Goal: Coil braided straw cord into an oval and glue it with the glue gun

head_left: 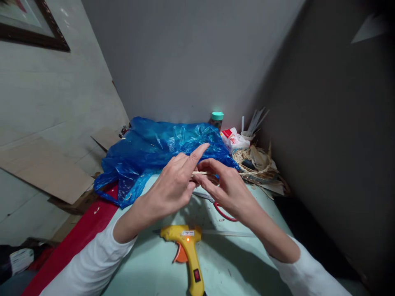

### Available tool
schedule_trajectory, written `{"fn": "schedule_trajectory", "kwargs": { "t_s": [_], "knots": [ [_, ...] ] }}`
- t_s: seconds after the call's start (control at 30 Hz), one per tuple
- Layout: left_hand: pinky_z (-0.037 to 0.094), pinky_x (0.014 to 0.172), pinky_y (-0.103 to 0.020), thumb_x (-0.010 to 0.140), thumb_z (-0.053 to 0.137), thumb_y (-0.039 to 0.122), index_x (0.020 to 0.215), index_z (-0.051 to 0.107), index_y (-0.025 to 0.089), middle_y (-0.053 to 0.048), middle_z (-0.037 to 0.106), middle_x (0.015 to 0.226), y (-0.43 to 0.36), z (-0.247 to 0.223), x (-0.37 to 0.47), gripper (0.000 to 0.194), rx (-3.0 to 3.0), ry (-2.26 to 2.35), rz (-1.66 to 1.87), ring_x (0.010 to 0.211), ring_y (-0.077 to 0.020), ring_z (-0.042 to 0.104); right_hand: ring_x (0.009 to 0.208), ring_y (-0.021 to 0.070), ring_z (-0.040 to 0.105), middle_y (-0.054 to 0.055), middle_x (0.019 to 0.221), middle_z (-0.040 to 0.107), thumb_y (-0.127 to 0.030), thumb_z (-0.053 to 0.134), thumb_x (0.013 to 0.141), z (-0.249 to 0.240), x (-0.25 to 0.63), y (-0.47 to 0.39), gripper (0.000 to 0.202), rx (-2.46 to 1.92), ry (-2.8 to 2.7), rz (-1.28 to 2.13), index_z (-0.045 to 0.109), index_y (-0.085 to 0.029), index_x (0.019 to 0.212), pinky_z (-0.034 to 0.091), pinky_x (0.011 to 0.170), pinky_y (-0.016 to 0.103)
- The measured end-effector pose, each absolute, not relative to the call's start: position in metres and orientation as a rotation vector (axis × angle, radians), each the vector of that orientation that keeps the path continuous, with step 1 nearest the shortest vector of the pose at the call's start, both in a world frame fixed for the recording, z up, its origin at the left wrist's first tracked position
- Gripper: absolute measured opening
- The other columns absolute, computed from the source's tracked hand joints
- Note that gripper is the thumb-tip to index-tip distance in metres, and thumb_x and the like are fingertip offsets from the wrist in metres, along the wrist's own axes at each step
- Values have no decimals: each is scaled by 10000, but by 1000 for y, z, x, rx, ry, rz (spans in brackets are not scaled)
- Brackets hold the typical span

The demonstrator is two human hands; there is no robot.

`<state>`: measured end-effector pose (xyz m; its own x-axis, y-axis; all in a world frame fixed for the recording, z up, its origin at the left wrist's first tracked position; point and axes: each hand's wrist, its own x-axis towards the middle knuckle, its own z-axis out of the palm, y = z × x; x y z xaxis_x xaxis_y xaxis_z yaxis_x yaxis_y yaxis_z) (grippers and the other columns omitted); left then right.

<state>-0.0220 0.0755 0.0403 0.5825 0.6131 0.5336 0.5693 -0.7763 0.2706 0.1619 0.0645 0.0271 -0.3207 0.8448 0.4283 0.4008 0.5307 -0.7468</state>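
1. Centre: right hand [230, 185] pinches a pale fibre piece [200, 174]; left hand [174, 181] meets it, its grip hidden.
2. Lower centre: yellow glue gun [193, 255] lies unheld, light glowing.
3. Handling looks underway; how much remains, I cannot tell.

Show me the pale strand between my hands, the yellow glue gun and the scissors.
Pale strand [200, 173]: head view, on its short visible stretch.
Yellow glue gun [192, 257]: head view, on the handle.
Scissors [226, 217]: head view, on the red handle loop.

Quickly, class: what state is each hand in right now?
Left hand: curled; grip hidden, cannot tell.
Right hand: closed, holding a pale strand.
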Motion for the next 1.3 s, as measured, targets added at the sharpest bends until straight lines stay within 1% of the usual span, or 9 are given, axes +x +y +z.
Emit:
{"fn": "schedule_trajectory", "kwargs": {
  "t_s": [0.13,0.2,0.33,0.47,0.7,0.9,1.0,1.17,1.3],
  "knots": [
    [492,981,-393,788,482,60,1554,271,177,-151,574,1393,77,45,-25,803,2622,935,943,1102,-256,603,1208,285,535,70,1343,582,-466,726,881,37,172,63,598,-965,-1941,639,540,-219,1394,446,1019,444],
    [485,996,-400,785,491,51,1559,276,217,-129,561,1413,76,49,-26,820,2558,930,915,1115,-259,611,1257,279,526,57,1365,576,-446,728,881,42,175,61,550,-888,-1897,728,570,-247,1369,412,1089,464],
    [535,783,-336,798,643,118,1571,259,323,-15,633,960,77,58,-30,887,2171,1084,920,808,-191,625,1308,248,509,57,1345,586,-297,622,903,54,180,59,299,-572,-1361,1008,691,-235,1187,424,1125,403],
    [496,583,-251,730,764,178,1503,382,279,19,508,888,76,66,-32,868,1685,1006,1020,665,-118,570,870,139,601,37,910,591,-253,683,825,63,191,66,86,-558,-1046,938,693,-171,847,541,821,235],
    [466,598,-261,789,692,201,1434,452,226,16,503,878,71,66,-23,688,1527,905,1112,647,-97,538,466,78,222,-52,554,217,-396,677,913,43,186,82,487,-646,-1178,1182,361,-176,614,259,420,192],
    [445,586,-249,882,605,264,1451,421,192,8,512,854,74,53,-14,602,1499,886,1077,632,-97,518,689,124,532,45,805,586,-461,730,899,17,168,83,339,-761,-1343,1416,643,-137,849,447,599,213],
    [467,619,-256,862,621,266,1459,424,197,-20,559,925,76,49,-10,632,1578,951,1013,696,-119,549,867,160,559,66,977,604,-443,722,894,13,161,80,310,-732,-1332,1488,666,-155,995,474,700,233],
    [529,694,-309,790,730,318,1528,350,245,-106,601,1190,80,53,-17,833,1693,998,887,819,-167,622,795,119,513,9,931,577,-359,765,838,7,157,81,267,-724,-1171,1442,612,-186,973,422,640,196],
    [523,846,-328,821,709,325,1179,645,173,-87,661,1131,91,61,-36,394,1828,1211,1165,963,-192,642,850,134,533,20,975,573,-341,756,841,2,159,86,258,-698,-1101,1457,588,-184,959,462,691,211]
  ]
}}
